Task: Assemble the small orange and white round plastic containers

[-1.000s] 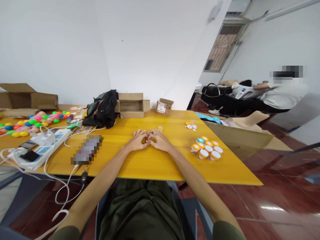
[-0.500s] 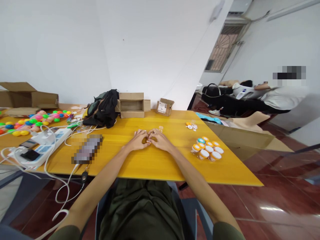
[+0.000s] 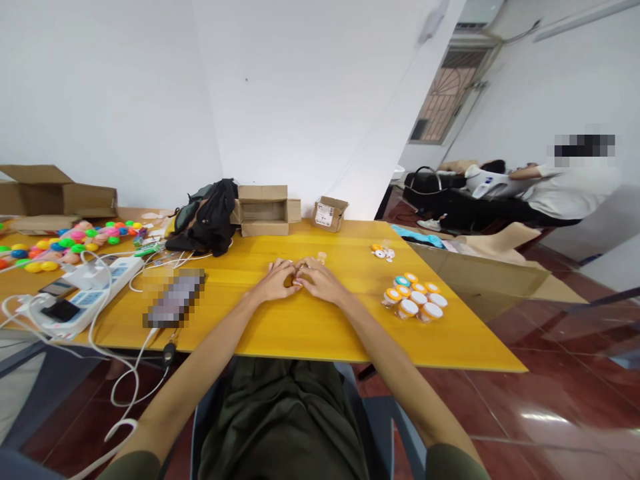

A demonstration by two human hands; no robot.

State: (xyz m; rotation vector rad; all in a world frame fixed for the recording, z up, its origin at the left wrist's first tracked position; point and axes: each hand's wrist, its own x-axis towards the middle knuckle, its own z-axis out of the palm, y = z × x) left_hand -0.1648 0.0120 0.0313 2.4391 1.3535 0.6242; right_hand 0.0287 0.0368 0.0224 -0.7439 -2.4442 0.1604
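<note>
I see a bright, evenly lit room; glare streaks the red floor (image 3: pixel 550 417) at right, wide-angle bending warps the edges, and shadows stay soft.

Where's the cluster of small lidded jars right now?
In the head view the small lidded jars stand on the yellow table, near its right edge, to the right of the right hand.
</note>
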